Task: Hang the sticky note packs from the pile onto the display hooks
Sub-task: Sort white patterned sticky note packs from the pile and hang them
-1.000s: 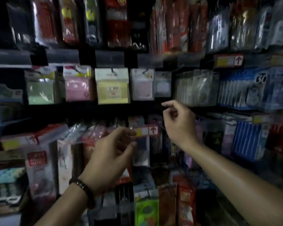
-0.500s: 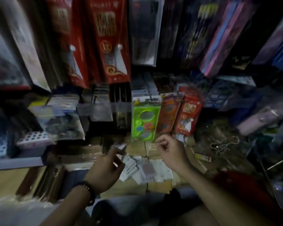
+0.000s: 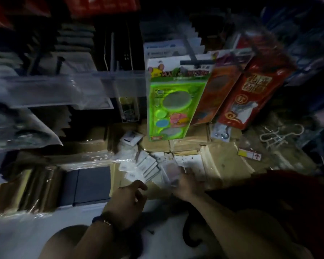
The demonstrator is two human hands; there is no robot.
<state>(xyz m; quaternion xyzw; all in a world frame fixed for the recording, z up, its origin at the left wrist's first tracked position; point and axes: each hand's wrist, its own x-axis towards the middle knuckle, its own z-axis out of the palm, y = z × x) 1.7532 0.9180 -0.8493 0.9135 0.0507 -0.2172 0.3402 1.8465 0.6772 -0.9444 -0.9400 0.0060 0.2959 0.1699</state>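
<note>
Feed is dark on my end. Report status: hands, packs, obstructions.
Left hand curled beside fanned white sticky note packs, contents unclear. Right hand on pinkish clear-wrapped pack, grip blurred. Bright green stencil card hangs behind them, apart from hands.

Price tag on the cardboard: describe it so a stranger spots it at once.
Find the bright green pack hanging mid-frame, then drop to the brown cardboard below and go right, past the pile of sticky note packs. The price tag lies flat there, alone. It is the only small strip with a yellow field and a red arrow.
</note>
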